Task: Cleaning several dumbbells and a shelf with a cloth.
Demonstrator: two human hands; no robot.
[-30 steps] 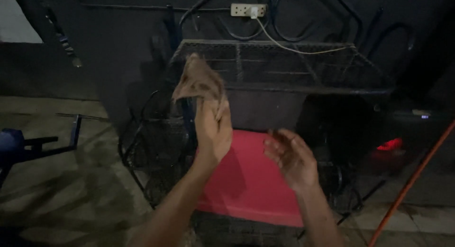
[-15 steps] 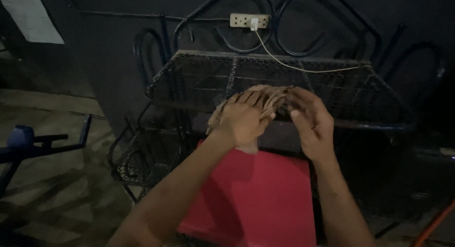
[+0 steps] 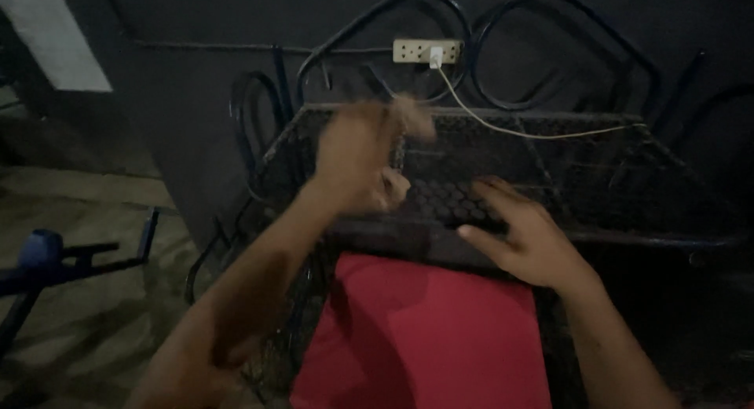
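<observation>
Brown rag over the wire-mesh shelf

Left hand [image 3: 357, 162], blurred, pinches a limp, light brown rag [image 3: 412, 118] at 12 o'clock; any bunched fold should hold. Right hand [image 3: 526, 236] lies spread-fingered on the mesh shelf [image 3: 613, 181]

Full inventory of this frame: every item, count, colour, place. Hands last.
wire mesh rack: 1, black, centre to right, against the wall
red panel: 1, red, below the rack's front edge
power strip: 1, pale, on the wall above the rack
cord: 1, pale, runs from the power strip rightward over the rack
curved metal frames: several, black, against the wall behind the rack
blue tool on a stand: 1, blue and black, far left on the floor
pale sheet: 1, whitish, top left wall
cloth: 1, brownish, blurred, in the left hand
left hand: raised over the rack, gripping the cloth
right hand: open, fingers spread at the rack's front edge
</observation>
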